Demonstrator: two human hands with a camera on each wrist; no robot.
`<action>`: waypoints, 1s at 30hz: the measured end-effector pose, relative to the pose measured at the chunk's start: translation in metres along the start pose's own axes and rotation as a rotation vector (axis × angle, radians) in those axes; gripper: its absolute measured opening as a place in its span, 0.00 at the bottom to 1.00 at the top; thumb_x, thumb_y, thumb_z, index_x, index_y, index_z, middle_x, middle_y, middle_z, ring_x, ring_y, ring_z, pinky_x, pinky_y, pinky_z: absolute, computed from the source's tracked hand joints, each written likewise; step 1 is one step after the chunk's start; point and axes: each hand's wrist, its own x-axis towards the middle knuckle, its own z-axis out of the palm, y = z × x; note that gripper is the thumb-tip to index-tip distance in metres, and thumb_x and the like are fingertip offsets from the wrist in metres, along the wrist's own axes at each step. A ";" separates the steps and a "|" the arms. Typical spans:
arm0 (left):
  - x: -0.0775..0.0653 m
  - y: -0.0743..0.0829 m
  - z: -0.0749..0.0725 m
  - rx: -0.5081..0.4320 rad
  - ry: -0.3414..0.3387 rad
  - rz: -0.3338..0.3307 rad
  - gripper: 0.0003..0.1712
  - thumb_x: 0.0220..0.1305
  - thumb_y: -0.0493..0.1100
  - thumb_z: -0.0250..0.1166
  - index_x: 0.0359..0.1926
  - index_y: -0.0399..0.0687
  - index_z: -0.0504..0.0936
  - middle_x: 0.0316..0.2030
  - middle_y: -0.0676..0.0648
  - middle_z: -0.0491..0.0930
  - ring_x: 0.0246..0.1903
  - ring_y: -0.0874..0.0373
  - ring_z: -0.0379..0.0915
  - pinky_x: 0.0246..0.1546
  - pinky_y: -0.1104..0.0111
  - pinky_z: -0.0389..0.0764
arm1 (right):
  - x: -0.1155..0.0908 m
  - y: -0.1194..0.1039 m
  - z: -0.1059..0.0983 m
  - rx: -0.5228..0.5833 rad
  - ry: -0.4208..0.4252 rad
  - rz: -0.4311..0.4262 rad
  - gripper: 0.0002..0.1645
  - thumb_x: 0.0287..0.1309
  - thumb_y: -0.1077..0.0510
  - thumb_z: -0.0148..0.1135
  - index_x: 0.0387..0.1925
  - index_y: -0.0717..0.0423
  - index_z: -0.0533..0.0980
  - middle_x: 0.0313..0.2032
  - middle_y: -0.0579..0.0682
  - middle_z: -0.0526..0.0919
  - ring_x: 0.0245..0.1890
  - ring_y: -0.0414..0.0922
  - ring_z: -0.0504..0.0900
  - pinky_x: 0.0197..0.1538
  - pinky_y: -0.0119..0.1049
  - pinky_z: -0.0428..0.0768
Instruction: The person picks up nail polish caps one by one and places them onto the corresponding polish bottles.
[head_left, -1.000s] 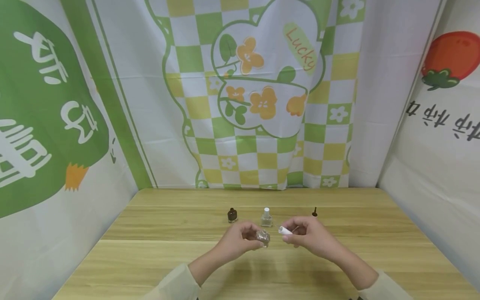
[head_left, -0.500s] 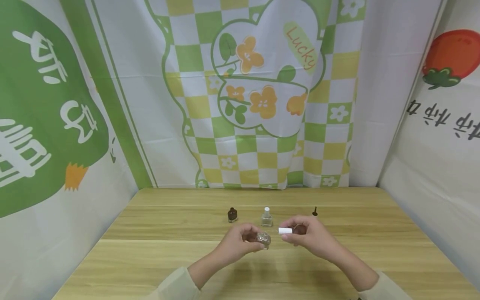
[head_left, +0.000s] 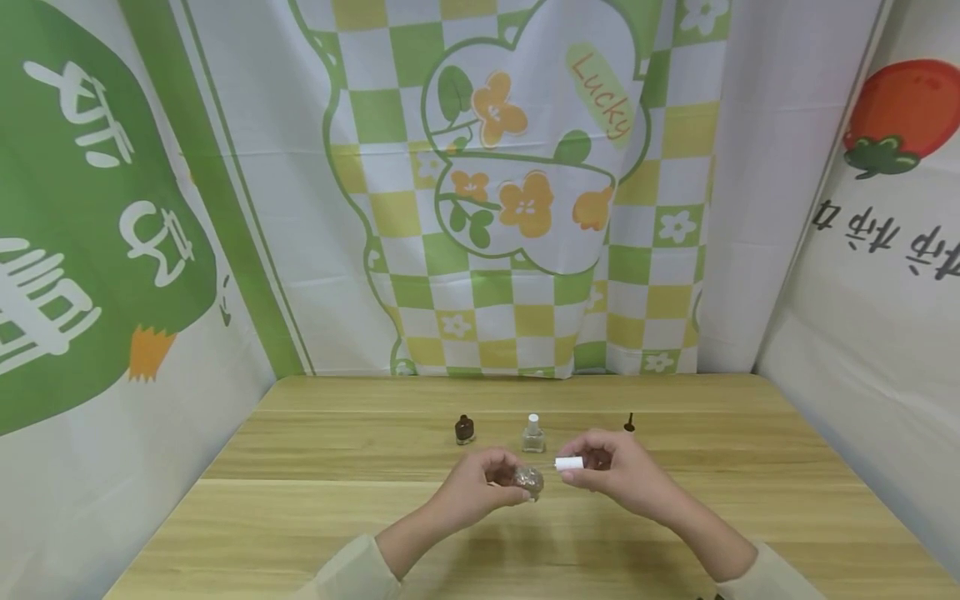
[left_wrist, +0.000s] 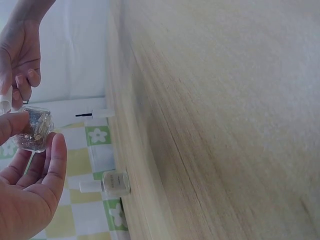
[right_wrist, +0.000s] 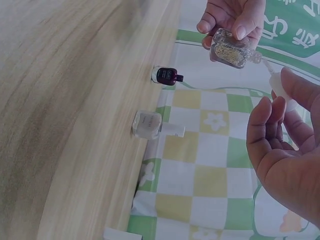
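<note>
Fingers of the right hand (head_left: pixel 622 473) pinched the cap (head_left: pixel 570 463), and on my feed I saw the bottle (head_left: pixel 529 479) just to their left, pinched by the left hand (head_left: pixel 478 483) above the bench (head_left: pixel 360 446), its neck (right_wrist: pixel 256 57) angled toward the cap's brush (right_wrist: pixel 268 65).

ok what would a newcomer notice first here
Probably the green and yellow checked cloth hanging behind the wooden table, with a "Lucky" print toward its right. Next, above the table's middle, the left hand holds a glittery nail polish bottle while the right hand pinches a white cap beside it.
</note>
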 end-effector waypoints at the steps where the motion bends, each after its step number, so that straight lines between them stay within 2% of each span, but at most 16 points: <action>1: 0.000 0.000 0.000 0.007 -0.001 0.001 0.12 0.57 0.33 0.70 0.43 0.39 0.81 0.36 0.49 0.81 0.36 0.56 0.76 0.35 0.71 0.80 | 0.000 0.000 0.000 -0.003 0.001 -0.002 0.12 0.56 0.57 0.70 0.41 0.58 0.81 0.31 0.50 0.80 0.27 0.41 0.76 0.28 0.30 0.76; 5: 0.000 0.001 0.000 0.022 0.001 0.006 0.12 0.56 0.31 0.69 0.42 0.36 0.81 0.35 0.48 0.81 0.36 0.55 0.76 0.35 0.71 0.80 | 0.000 -0.001 0.000 -0.015 0.002 -0.010 0.11 0.56 0.57 0.70 0.40 0.57 0.81 0.30 0.49 0.80 0.26 0.41 0.75 0.28 0.30 0.75; 14: 0.001 -0.002 0.000 0.011 -0.009 -0.017 0.12 0.57 0.35 0.70 0.44 0.41 0.82 0.36 0.51 0.81 0.37 0.57 0.76 0.36 0.70 0.80 | -0.001 -0.003 0.001 -0.049 0.000 -0.008 0.11 0.55 0.56 0.70 0.40 0.54 0.81 0.28 0.48 0.77 0.26 0.41 0.73 0.27 0.30 0.74; 20: 0.001 -0.001 0.001 0.023 -0.001 -0.013 0.12 0.56 0.32 0.70 0.43 0.39 0.81 0.35 0.50 0.81 0.36 0.56 0.76 0.34 0.71 0.80 | 0.000 -0.003 0.001 -0.062 0.001 0.003 0.11 0.55 0.56 0.71 0.39 0.54 0.81 0.29 0.48 0.77 0.27 0.41 0.73 0.28 0.30 0.74; 30: 0.000 0.002 0.003 0.008 -0.004 -0.009 0.12 0.55 0.34 0.71 0.42 0.42 0.82 0.34 0.51 0.81 0.35 0.57 0.76 0.34 0.71 0.79 | 0.002 -0.005 0.002 -0.075 -0.005 0.001 0.11 0.54 0.56 0.72 0.38 0.54 0.82 0.28 0.48 0.76 0.27 0.41 0.72 0.28 0.29 0.73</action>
